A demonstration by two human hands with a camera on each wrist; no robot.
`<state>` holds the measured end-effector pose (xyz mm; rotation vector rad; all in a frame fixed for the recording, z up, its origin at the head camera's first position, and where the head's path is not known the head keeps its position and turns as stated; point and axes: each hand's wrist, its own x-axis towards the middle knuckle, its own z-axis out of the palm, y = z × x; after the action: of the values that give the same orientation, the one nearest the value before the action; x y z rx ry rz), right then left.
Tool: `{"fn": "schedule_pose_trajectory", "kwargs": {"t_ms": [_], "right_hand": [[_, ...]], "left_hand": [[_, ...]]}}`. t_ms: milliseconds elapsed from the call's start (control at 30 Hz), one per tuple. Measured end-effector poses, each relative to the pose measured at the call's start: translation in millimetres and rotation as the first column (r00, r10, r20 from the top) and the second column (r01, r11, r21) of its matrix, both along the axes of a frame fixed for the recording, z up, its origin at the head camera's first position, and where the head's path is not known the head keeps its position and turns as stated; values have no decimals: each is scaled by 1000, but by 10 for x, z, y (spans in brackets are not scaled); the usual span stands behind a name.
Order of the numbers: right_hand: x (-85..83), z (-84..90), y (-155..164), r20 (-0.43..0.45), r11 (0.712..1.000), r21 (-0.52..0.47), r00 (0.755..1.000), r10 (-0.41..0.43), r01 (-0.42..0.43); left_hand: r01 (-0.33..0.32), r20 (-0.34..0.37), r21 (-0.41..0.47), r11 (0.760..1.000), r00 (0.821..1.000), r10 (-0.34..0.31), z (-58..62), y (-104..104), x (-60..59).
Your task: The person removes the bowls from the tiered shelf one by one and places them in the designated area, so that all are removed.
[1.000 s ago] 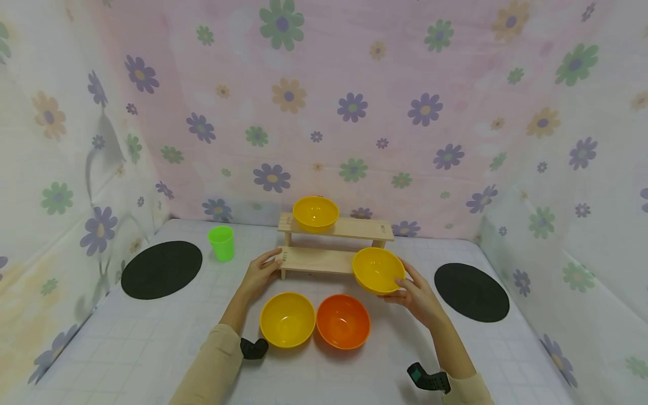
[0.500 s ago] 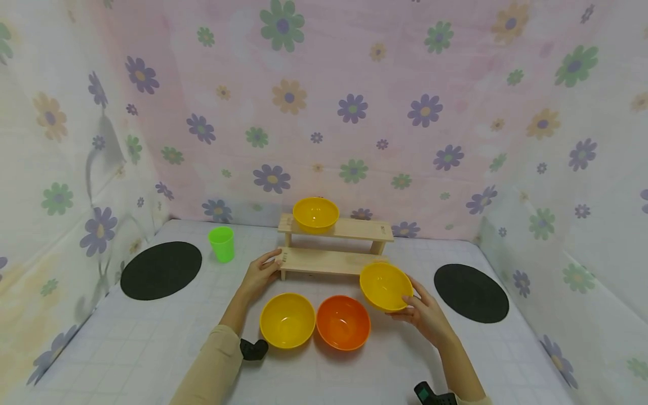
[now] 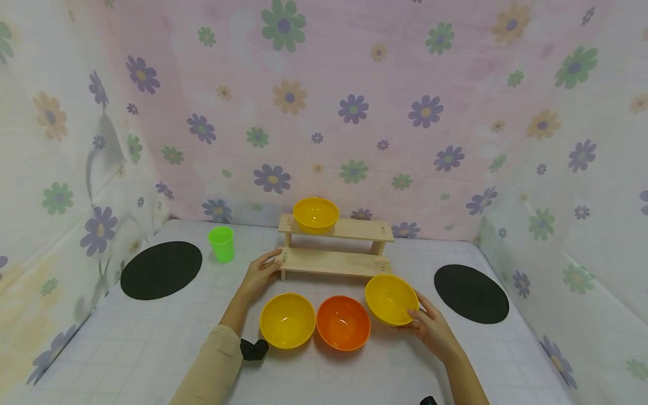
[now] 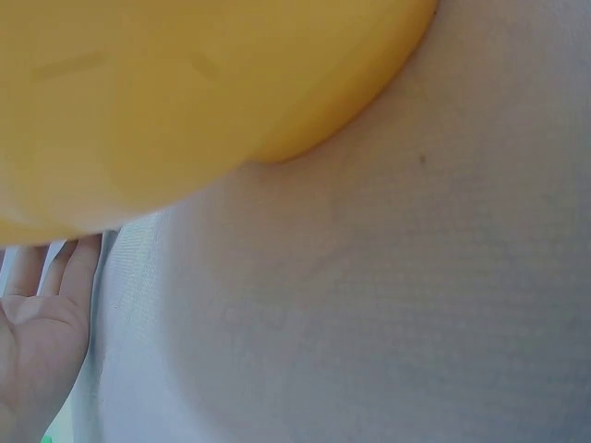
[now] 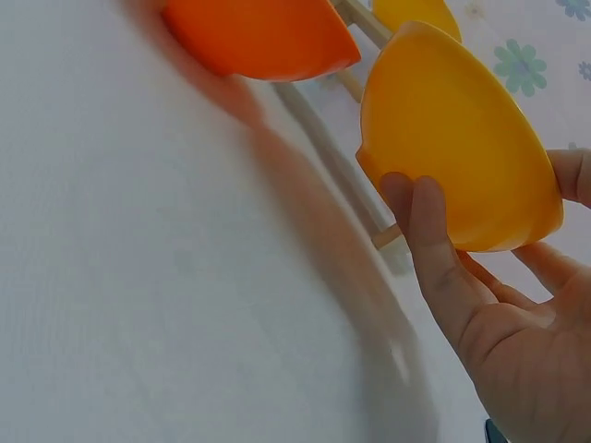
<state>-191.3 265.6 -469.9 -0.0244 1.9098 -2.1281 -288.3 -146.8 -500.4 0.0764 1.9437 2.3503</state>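
We are in the step of bringing a yellow bowl (image 3: 391,299) down toward the bench (image 3: 152,349), at 3 o'clock of the orange bowl (image 3: 343,322) and just in front of the right end of the wooden rack (image 3: 331,261). Our right hand (image 3: 430,329) grasps this bowl from its far right side: in the right wrist view the fingers (image 5: 434,240) curl up around its outer wall and the thumb side reaches round the rim, so the bowl (image 5: 457,166) is tilted, its mouth turned toward the left and toward us. We cannot tell from these views whether its base already touches the bench. As we judge it, the next move calls for levelling the bowl, seating it flat close beside the orange one without knocking it, and only then easing the fingers off. Our right forearm comes in from 5 o'clock, wrist low, palm turned inward. Our left hand (image 3: 260,271) lies at 9 o'clock of the rack, fingers lightly curled about the left end of its lower shelf, thumb on top, steadying it; the left forearm runs in from 7 o'clock past another yellow bowl (image 3: 287,319), whose wall fills the left wrist view. A third yellow bowl (image 3: 316,214) sits on the rack's upper shelf, and a green cup (image 3: 221,243) stands at 10 o'clock.
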Motion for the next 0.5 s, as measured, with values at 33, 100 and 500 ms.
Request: {"fn": "schedule_pose_trajectory", "kwargs": {"t_ms": [33, 100, 500], "right_hand": [[9, -9, 8, 3, 1000, -3, 1000, -1, 1], [28, -24, 22, 6, 1000, -6, 1000, -2, 2], [111, -83, 87, 15, 1000, -5, 1000, -9, 9]], "left_hand": [[1, 0, -1, 1000, 1000, -1, 3, 0, 0], [-1, 5, 7, 1000, 1000, 1, 9, 2, 0], [5, -6, -1, 1000, 1000, -5, 1, -3, -3]]}}
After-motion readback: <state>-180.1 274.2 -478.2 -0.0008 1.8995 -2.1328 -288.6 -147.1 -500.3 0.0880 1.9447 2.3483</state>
